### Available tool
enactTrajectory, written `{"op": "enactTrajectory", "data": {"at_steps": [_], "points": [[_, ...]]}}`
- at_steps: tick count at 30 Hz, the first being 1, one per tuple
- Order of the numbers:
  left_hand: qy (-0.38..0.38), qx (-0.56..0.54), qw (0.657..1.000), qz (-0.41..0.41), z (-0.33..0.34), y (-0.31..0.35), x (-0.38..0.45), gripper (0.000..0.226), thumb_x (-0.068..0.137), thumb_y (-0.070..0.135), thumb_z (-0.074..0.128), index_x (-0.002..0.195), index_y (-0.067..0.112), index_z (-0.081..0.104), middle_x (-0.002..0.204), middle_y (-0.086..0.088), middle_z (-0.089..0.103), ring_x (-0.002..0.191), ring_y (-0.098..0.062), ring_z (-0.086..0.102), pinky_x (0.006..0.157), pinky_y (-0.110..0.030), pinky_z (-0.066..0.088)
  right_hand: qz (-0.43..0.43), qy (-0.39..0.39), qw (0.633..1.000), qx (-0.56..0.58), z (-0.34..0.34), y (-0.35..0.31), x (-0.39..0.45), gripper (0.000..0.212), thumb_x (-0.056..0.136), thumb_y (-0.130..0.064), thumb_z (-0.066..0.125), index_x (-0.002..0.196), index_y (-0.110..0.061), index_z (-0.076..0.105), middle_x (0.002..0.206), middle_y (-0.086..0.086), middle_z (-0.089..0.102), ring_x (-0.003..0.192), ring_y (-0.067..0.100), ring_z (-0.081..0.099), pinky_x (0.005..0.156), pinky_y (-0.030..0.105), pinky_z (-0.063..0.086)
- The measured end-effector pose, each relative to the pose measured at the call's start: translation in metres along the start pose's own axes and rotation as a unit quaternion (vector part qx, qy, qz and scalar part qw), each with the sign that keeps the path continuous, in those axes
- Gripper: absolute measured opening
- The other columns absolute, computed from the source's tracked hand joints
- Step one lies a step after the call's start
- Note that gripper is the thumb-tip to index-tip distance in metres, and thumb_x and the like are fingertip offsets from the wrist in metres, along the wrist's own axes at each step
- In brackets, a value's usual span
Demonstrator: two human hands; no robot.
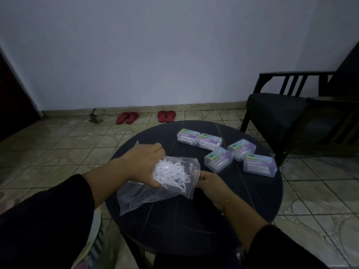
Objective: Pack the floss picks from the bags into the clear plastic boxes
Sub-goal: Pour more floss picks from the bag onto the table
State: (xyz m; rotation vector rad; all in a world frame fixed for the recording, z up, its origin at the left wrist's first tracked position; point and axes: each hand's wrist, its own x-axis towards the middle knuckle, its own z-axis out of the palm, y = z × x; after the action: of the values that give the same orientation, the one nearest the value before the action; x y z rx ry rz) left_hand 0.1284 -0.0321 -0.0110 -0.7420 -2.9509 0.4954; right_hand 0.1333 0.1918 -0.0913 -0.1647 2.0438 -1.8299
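Left hand [144, 162] grips floss picks [172, 174] through the bag [155, 191]; right hand [210, 183] pinches its mouth. Best hold mouth wide, draw a small bunch toward boxes [218, 159].

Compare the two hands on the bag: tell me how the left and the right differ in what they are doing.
The left hand lies over the clear bag and grips the white floss picks through the plastic; the right hand pinches only the bag's edge. The left hand sits nearer the table's middle, the right nearer the person, and the right wrist wears a thin gold bracelet. Both arms have dark sleeves.
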Motion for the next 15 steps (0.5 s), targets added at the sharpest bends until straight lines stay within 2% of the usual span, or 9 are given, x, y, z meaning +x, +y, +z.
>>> {"op": "enactTrajectory", "data": {"at_steps": [3, 9, 12, 14, 15], "points": [[-0.030, 0.025, 0.999, 0.004, -0.007, 0.006, -0.002, 0.077, 0.062, 0.073, 0.063, 0.117, 0.022, 0.041, 0.110, 0.006, 0.048, 0.095, -0.011, 0.046, 0.085, -0.025, 0.035, -0.014, 0.011, 0.999, -0.026, 0.004, 0.000, 0.002, 0.019, 0.085, 0.001, 0.062, 0.098, -0.009, 0.073, 0.094, 0.005, 0.074, 0.094, 0.021, 0.069, 0.087, 0.030, 0.055], [-0.047, 0.097, 0.994, 0.035, -0.020, 0.005, -0.003, 0.091, 0.059, 0.071, 0.069, 0.125, 0.021, 0.034, 0.115, 0.003, 0.046, 0.095, -0.014, 0.047, 0.091, -0.030, 0.040, -0.024, -0.026, 0.998, -0.048, -0.004, -0.004, 0.002, 0.037, 0.083, 0.011, 0.056, 0.109, -0.011, 0.070, 0.099, 0.001, 0.073, 0.089, 0.009, 0.068, 0.073, 0.013, 0.051], [-0.043, 0.120, 0.991, 0.044, -0.029, 0.004, -0.001, 0.107, 0.064, 0.069, 0.069, 0.144, 0.019, 0.020, 0.133, 0.001, 0.042, 0.112, -0.016, 0.047, 0.101, -0.031, 0.036, -0.035, -0.036, 0.997, -0.058, -0.009, 0.000, 0.004, 0.049, 0.080, 0.017, 0.053, 0.117, -0.013, 0.066, 0.106, 0.001, 0.072, 0.096, 0.010, 0.067, 0.081, 0.018, 0.052], [-0.044, 0.126, 0.990, 0.041, -0.038, 0.003, 0.001, 0.107, 0.067, 0.067, 0.068, 0.148, 0.018, 0.018, 0.139, 0.001, 0.042, 0.121, -0.017, 0.045, 0.105, -0.031, 0.032, -0.043, -0.036, 0.996, -0.073, -0.012, 0.001, 0.002, 0.049, 0.079, 0.011, 0.060, 0.119, -0.018, 0.065, 0.111, -0.002, 0.069, 0.106, 0.013, 0.064, 0.091, 0.024, 0.051], [-0.045, 0.128, 0.990, 0.042, -0.042, 0.003, 0.002, 0.103, 0.069, 0.066, 0.067, 0.147, 0.019, 0.020, 0.139, 0.001, 0.043, 0.122, -0.016, 0.045, 0.106, -0.031, 0.031, -0.046, -0.038, 0.995, -0.085, -0.013, 0.000, 0.000, 0.046, 0.079, 0.005, 0.065, 0.117, -0.021, 0.065, 0.112, -0.005, 0.068, 0.106, 0.012, 0.063, 0.091, 0.023, 0.050]]}}
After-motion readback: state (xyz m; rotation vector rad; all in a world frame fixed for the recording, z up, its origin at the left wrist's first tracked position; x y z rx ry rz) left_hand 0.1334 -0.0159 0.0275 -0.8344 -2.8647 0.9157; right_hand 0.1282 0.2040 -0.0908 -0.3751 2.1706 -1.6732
